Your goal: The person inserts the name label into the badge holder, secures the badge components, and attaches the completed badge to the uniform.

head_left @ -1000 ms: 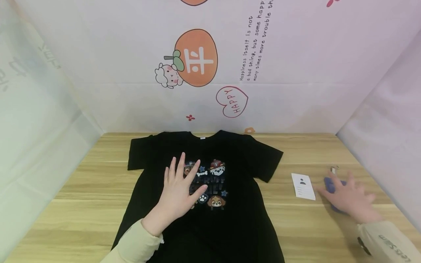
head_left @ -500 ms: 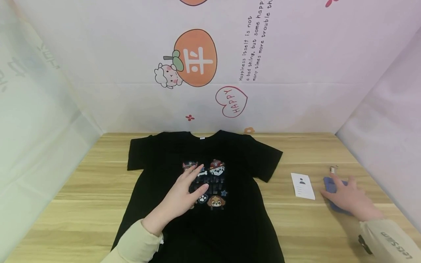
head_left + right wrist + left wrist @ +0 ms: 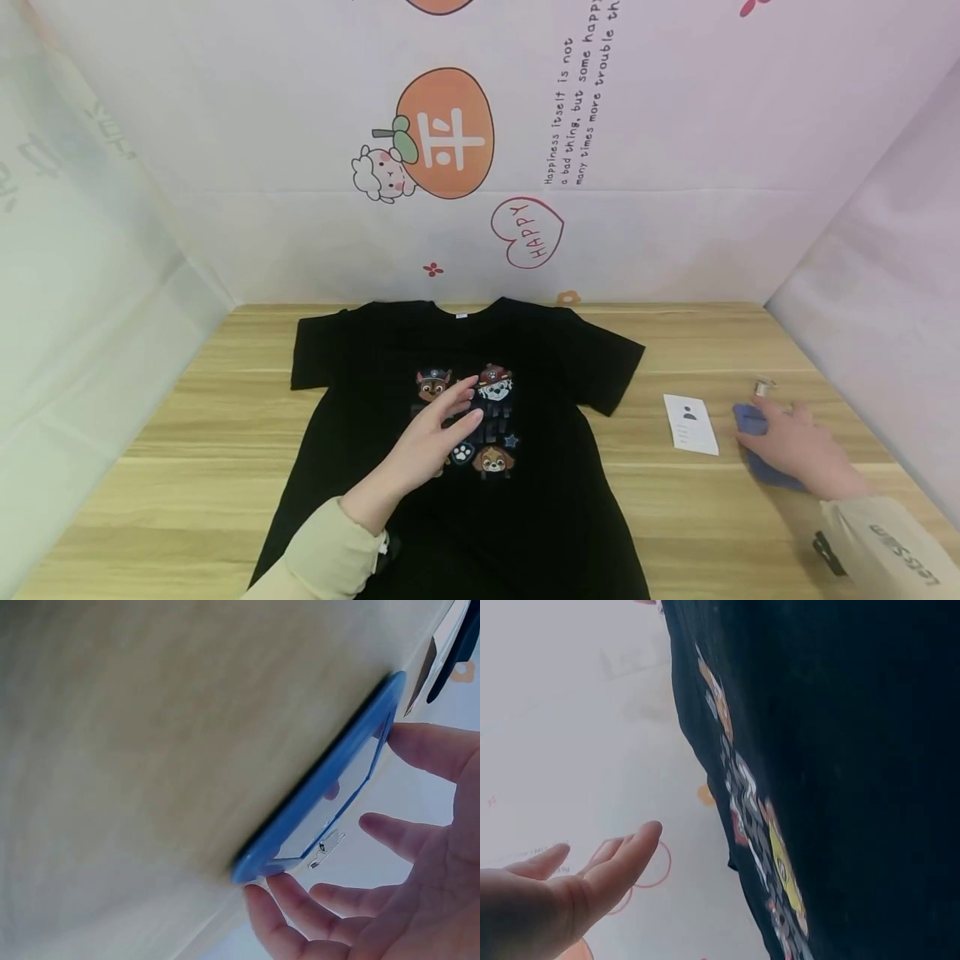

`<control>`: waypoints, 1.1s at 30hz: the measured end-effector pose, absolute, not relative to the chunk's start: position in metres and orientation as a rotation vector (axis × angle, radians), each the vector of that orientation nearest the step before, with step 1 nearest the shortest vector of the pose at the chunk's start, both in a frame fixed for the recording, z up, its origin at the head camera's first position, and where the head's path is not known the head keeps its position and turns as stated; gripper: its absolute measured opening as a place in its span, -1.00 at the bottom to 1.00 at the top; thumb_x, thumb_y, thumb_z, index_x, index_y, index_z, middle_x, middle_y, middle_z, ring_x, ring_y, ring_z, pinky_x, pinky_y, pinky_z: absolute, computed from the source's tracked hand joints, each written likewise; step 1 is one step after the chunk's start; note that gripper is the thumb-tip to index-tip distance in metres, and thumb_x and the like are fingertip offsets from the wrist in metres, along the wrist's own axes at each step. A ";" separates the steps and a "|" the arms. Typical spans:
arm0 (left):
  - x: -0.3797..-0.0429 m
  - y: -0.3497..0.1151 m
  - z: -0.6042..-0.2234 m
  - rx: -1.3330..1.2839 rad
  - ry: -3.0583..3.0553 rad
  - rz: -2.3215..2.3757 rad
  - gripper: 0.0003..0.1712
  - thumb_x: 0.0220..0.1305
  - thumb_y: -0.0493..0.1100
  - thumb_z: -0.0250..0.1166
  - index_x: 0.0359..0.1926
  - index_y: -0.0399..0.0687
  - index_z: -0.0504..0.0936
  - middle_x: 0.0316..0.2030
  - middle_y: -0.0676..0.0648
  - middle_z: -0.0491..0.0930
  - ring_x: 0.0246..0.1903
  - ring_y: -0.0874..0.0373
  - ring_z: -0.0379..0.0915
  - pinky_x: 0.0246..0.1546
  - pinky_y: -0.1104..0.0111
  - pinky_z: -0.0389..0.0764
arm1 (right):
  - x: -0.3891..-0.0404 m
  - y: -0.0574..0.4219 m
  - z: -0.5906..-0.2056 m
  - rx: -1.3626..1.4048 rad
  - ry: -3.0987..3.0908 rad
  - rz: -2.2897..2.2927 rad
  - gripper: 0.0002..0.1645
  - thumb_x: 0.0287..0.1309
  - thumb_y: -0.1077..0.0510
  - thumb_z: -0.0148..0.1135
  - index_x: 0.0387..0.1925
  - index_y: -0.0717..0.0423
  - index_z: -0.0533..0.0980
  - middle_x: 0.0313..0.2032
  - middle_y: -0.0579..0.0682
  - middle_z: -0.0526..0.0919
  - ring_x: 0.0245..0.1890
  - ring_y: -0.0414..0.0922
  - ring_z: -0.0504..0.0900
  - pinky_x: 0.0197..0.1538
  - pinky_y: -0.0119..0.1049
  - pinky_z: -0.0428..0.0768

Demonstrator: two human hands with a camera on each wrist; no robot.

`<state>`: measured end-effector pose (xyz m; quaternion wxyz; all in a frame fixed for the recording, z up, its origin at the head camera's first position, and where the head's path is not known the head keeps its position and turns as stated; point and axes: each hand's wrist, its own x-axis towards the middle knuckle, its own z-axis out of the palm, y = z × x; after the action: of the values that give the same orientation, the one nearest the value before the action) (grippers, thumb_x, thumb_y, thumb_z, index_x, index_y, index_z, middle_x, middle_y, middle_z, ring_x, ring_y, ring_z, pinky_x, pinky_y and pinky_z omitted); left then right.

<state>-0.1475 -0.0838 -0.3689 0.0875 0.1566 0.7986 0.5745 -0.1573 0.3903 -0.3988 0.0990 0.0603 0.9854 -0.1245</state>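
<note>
My left hand (image 3: 427,442) is raised above a black T-shirt (image 3: 555,517), palm turned sideways with fingers fairly straight and nothing held. The left wrist view shows those fingers (image 3: 622,862) apart from the cloth. At the right, my right hand (image 3: 802,454) spans a blue badge holder (image 3: 768,471) lying on the table, thumb at one edge and fingertips at the opposite edge. Seen from the right wrist, the badge holder (image 3: 322,780) has a clear window, and a metal clip (image 3: 327,846) shows beyond it. Left of the holder lies a white card (image 3: 691,425) with a printed figure.
The T-shirt, printed with cartoon dogs, is spread flat on the wooden table (image 3: 150,492), its collar at the back edge. A printed white curtain (image 3: 675,167) stands behind, with white cloth walls (image 3: 892,250) on both sides.
My left hand has turned from spread over the print to palm sideways, slightly right. The right hand has closed in on the badge holder's edges, and the holder has shifted slightly.
</note>
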 end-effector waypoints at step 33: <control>-0.145 -0.075 -0.371 0.464 2.319 1.723 -0.46 0.40 -0.04 0.06 0.33 -0.09 0.31 0.26 -0.28 0.35 0.27 -0.15 0.25 0.26 -0.11 0.25 | -0.161 0.379 -0.382 0.046 3.049 -0.507 -0.12 -0.02 -0.04 0.35 0.10 0.57 0.26 -0.04 0.61 0.41 -0.13 0.48 0.43 -0.19 0.25 0.46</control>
<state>-0.1448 -0.0754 -0.3710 0.1074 0.1577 0.7879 0.5854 -0.1613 0.3787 -0.3817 0.0251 0.0149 0.9861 -0.1638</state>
